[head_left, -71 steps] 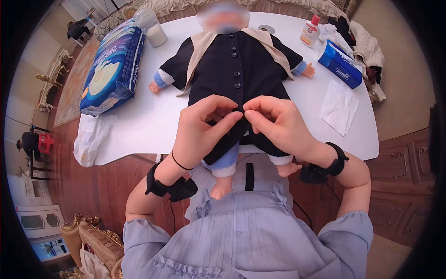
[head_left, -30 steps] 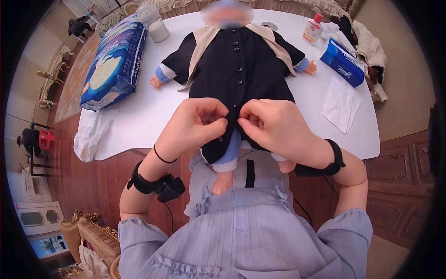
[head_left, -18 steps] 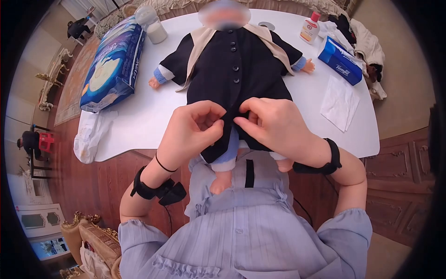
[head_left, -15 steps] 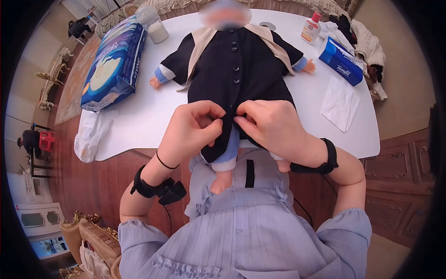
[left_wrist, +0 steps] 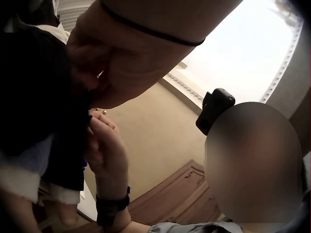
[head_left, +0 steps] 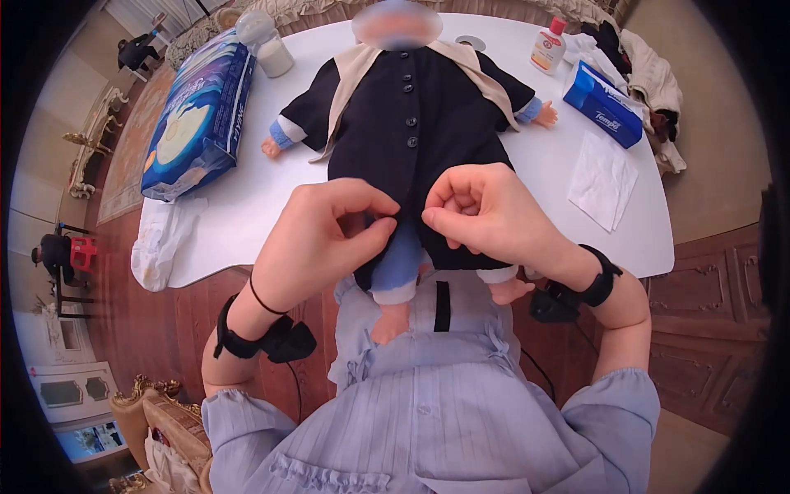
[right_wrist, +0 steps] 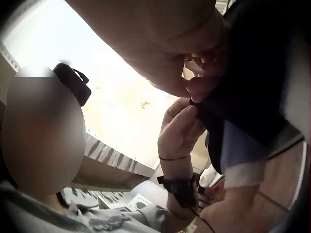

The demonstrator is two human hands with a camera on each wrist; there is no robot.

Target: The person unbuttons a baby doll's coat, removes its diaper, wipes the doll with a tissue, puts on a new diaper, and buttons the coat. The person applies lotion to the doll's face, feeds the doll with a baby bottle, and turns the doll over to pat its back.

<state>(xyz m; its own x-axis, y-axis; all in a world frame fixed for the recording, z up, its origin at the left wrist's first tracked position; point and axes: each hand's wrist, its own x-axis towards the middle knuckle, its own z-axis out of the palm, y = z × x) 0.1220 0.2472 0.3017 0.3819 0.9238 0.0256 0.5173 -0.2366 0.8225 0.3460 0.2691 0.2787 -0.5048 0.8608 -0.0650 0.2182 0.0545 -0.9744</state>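
Observation:
A doll in a black buttoned coat (head_left: 374,123) lies face up on the white table, its head blurred at the far end. Blue trousers (head_left: 397,267) with white cuffs show below the coat's parted front. At the lower front edge, my left hand (head_left: 317,230) pinches the black cloth between thumb and forefinger. My right hand (head_left: 502,214) pinches at the facing edge, its other fingers curled. The two hands' fingertips stand close together over the coat's centre line. Several dark buttons (head_left: 412,142) run up the coat above them. Both wrist views show the fingers at dark cloth.
At left lie a blue diaper pack (head_left: 202,115), a white bottle (head_left: 276,59) and a crumpled white cloth (head_left: 169,243). On the right are a red-capped bottle (head_left: 547,47), a Tempo tissue pack (head_left: 605,107), a flat tissue (head_left: 603,181) and piled clothes (head_left: 654,78).
My left hand has shifted slightly left and my right hand has turned and risen a little, so the fingertips are farther apart. More of the blue trousers shows between the coat's edges.

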